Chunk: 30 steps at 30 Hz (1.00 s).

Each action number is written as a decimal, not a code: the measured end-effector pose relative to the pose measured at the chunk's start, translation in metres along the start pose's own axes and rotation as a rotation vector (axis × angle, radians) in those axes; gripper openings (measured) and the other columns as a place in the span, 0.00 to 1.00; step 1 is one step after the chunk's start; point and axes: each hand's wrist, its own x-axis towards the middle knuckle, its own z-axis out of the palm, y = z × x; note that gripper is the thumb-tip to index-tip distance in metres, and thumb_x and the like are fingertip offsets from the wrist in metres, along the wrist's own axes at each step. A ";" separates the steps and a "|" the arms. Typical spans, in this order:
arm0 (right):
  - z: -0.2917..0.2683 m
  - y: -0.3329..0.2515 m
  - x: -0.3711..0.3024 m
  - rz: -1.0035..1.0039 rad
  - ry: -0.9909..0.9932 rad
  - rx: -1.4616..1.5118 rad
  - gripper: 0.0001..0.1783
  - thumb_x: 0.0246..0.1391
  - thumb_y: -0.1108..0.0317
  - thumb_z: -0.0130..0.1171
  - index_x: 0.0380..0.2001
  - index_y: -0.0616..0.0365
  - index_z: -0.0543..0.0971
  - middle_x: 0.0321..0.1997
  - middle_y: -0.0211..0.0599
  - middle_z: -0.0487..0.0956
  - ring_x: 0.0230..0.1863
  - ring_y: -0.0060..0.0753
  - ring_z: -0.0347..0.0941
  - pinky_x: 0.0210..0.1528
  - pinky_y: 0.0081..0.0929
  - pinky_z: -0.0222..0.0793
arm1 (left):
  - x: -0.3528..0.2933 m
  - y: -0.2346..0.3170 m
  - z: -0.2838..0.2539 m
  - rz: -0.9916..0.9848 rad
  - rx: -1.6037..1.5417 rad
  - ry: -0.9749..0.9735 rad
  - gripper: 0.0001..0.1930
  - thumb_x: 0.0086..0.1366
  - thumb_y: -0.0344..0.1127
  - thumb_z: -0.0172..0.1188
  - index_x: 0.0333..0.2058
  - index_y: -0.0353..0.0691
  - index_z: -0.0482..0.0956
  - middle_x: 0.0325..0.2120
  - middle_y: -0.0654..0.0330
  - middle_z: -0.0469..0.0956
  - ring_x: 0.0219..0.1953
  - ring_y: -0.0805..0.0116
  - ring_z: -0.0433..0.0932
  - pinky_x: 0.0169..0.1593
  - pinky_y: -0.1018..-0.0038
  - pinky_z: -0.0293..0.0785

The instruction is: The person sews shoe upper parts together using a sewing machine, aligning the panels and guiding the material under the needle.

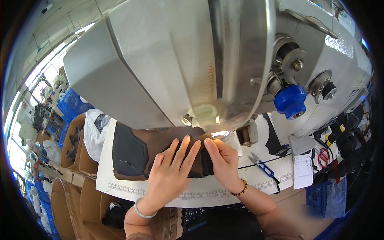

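A brown and black panel [132,150], seemingly leather or fabric, lies on the white sewing table beneath the head of a grey-white sewing machine [144,52]. My left hand [172,164] rests flat on it, fingers stretched toward the machine, a pale bangle at the wrist. At the panel's right edge, my right hand [224,164] pinches the material, thumb forward and fingers curled; a beaded bracelet circles that wrist. Both sets of fingertips are close to the lit sewing area [221,135]. The needle is hidden behind the machine head.
Blue-handled thread snips [264,168] lie right of my right hand, near a black strip [273,136]. A ruler tape [192,195] follows the table's front edge. Cardboard boxes [88,204] stand at left; a blue basket [318,196] and red-handled scissors [323,157] are at right.
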 end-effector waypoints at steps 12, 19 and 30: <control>0.004 -0.011 0.007 -0.127 0.080 -0.340 0.16 0.58 0.65 0.53 0.21 0.67 0.73 0.15 0.20 0.66 0.20 0.07 0.54 0.18 0.13 0.50 | 0.005 -0.007 -0.001 -0.002 -0.039 -0.042 0.36 0.41 0.30 0.56 0.56 0.42 0.65 0.51 0.55 0.69 0.49 0.60 0.71 0.46 0.73 0.59; -0.002 -0.018 -0.002 0.003 0.000 -0.248 0.10 0.55 0.69 0.56 0.26 0.66 0.74 0.18 0.22 0.69 0.22 0.08 0.57 0.21 0.14 0.53 | 0.013 -0.012 -0.003 0.010 -0.047 -0.025 0.37 0.39 0.29 0.57 0.55 0.42 0.65 0.52 0.55 0.69 0.50 0.59 0.71 0.47 0.73 0.60; -0.018 -0.012 -0.002 -0.142 -0.334 -0.213 0.13 0.54 0.64 0.58 0.33 0.66 0.74 0.25 0.29 0.73 0.26 0.13 0.66 0.25 0.16 0.63 | 0.013 -0.020 -0.007 0.024 -0.139 -0.081 0.39 0.39 0.30 0.60 0.56 0.41 0.63 0.51 0.52 0.69 0.49 0.57 0.72 0.47 0.72 0.61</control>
